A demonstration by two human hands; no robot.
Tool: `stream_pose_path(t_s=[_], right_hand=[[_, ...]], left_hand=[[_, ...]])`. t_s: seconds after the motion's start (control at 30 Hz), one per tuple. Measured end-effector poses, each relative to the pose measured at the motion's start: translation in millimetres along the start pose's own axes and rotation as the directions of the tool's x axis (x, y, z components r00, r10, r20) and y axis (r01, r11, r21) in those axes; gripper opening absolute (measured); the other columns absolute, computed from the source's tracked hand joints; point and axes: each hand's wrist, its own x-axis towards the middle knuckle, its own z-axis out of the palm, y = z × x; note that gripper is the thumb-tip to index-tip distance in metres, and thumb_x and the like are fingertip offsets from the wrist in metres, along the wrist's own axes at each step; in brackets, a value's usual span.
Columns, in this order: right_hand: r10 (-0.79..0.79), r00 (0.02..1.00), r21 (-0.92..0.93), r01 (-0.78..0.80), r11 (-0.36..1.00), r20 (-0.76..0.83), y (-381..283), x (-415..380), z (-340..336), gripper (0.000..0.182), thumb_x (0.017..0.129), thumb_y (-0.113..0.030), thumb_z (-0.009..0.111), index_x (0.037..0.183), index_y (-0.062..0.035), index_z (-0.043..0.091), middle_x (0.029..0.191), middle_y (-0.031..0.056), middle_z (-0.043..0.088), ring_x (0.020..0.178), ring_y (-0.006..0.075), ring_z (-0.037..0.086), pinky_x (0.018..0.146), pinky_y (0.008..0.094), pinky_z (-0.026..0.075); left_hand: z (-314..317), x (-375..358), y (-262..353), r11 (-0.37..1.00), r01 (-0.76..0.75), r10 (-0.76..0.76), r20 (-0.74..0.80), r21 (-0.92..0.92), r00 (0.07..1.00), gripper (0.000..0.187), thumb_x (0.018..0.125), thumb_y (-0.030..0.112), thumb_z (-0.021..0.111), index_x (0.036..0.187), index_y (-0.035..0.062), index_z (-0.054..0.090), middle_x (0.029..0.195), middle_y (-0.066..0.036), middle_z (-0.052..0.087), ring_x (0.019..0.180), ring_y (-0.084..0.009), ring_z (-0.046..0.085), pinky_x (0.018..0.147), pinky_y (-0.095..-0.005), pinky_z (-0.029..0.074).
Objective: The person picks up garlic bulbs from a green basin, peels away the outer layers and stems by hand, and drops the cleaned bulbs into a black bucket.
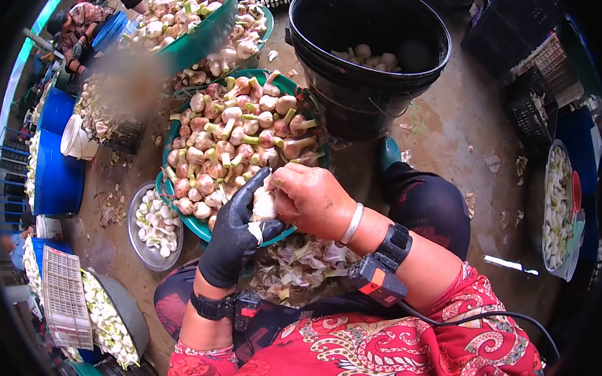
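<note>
My left hand (234, 222), in a black glove, is closed around a pale garlic bulb (264, 205) above the near edge of a green basin (161, 188). The bare fingers of my right hand (317, 199) are curled in and pinch at the bulb's side. A loose white flap of skin (255, 232) hangs beside the left thumb. Stemmed garlic bulbs (226, 141) with purplish skins heap up in the basin. Papery peelings (304, 269) lie below my hands, between my legs.
Ahead stands a black bucket (358, 100) with pale bulbs (370, 58) inside. A clear bowl (132, 231) of peeled cloves sits left. Blue tubs (58, 177) and a grey tub (126, 315) line the left side. A person (79, 27) works far left. Black crates (529, 107) stand right.
</note>
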Motion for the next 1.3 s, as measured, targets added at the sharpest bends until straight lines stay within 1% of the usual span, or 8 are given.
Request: stream_pose_path(t_s=[0.23,0.7,0.97,1.07,1.13,1.2,1.23,1.3], right_hand=[[0.536,0.842,0.392,-0.515,0.762,0.064,3,0,6,0.012,0.078,-0.010,0.058,0.077,0.0008,0.064,0.067,0.0176,0.063,0.063,0.0244,0.064,0.059,0.0358,0.050],[0.332,0.704,0.745,-0.667,0.003,0.628,4,-2,-10,0.022,0.092,-0.024,0.059,0.094,-0.0019,0.064,0.070,0.0036,0.062,0.056,0.0105,0.060,0.050,0.0228,0.049],[0.313,0.881,0.640,-0.472,0.607,0.353,4,0,-11,0.009,0.091,-0.006,0.058,0.094,0.0000,0.064,0.077,-0.0002,0.064,0.068,0.0077,0.059,0.059,0.0242,0.050],[0.259,0.891,0.705,-0.454,0.546,0.373,-5,0,-14,0.012,0.091,-0.006,0.059,0.099,-0.0009,0.066,0.081,-0.0012,0.065,0.073,0.0080,0.059,0.063,0.0245,0.050],[0.268,0.870,0.770,-0.492,0.406,0.415,-6,-2,-13,0.015,0.092,-0.007,0.058,0.103,-0.0018,0.066,0.087,-0.0011,0.066,0.074,0.0067,0.059,0.064,0.0236,0.051],[0.359,0.833,0.717,-0.548,0.432,0.421,-7,1,-13,0.018,0.093,-0.008,0.056,0.105,-0.0008,0.066,0.089,0.0000,0.066,0.074,0.0061,0.060,0.063,0.0227,0.052],[0.339,0.850,0.741,-0.520,0.424,0.403,-5,1,-10,0.018,0.093,-0.010,0.055,0.103,-0.0005,0.066,0.086,-0.0001,0.065,0.071,0.0050,0.060,0.059,0.0215,0.051],[0.347,0.855,0.785,-0.502,0.364,0.386,-9,3,-9,0.016,0.093,-0.013,0.056,0.100,-0.0016,0.065,0.080,-0.0010,0.063,0.063,0.0040,0.056,0.054,0.0196,0.046]], left_hand=[[18,-8,17,0.629,-0.364,0.384,0.132,0.687,0.914,0.082,0.072,0.004,0.071,0.143,-0.0031,0.031,0.135,-0.018,0.049,0.120,-0.0208,0.051,0.102,-0.0346,0.040],[0,-6,20,0.940,-0.311,0.318,-0.032,0.143,0.947,0.076,0.078,0.014,0.070,0.142,-0.0015,0.034,0.139,-0.012,0.046,0.124,-0.0208,0.046,0.105,-0.0335,0.036],[-8,8,5,0.968,-0.140,0.129,-0.063,-0.207,0.990,0.060,0.088,0.016,0.060,0.139,-0.0048,0.036,0.122,-0.011,0.055,0.115,-0.0197,0.052,0.098,-0.0307,0.041],[-26,11,-5,0.486,-0.588,0.498,0.348,0.647,0.795,0.039,0.090,0.007,0.054,0.127,-0.0034,0.048,0.118,-0.012,0.059,0.108,-0.0233,0.058,0.095,-0.0305,0.044],[-15,6,-13,0.752,-0.380,0.359,0.149,0.539,0.921,0.038,0.088,-0.004,0.047,0.126,-0.0023,0.052,0.125,-0.015,0.058,0.116,-0.0217,0.056,0.099,-0.0296,0.041],[-7,8,-16,0.932,-0.144,0.124,-0.080,-0.332,0.989,0.025,0.092,0.001,0.049,0.115,-0.0035,0.056,0.113,-0.013,0.062,0.104,-0.0226,0.061,0.091,-0.0310,0.047],[-9,9,-20,0.819,-0.399,0.433,0.013,0.412,0.902,0.025,0.092,0.002,0.049,0.115,-0.0027,0.057,0.113,-0.012,0.062,0.104,-0.0208,0.061,0.092,-0.0306,0.046],[-10,10,-22,0.798,-0.388,0.430,0.015,0.461,0.903,0.025,0.092,0.002,0.049,0.115,-0.0021,0.057,0.113,-0.012,0.062,0.104,-0.0200,0.060,0.091,-0.0304,0.046]])
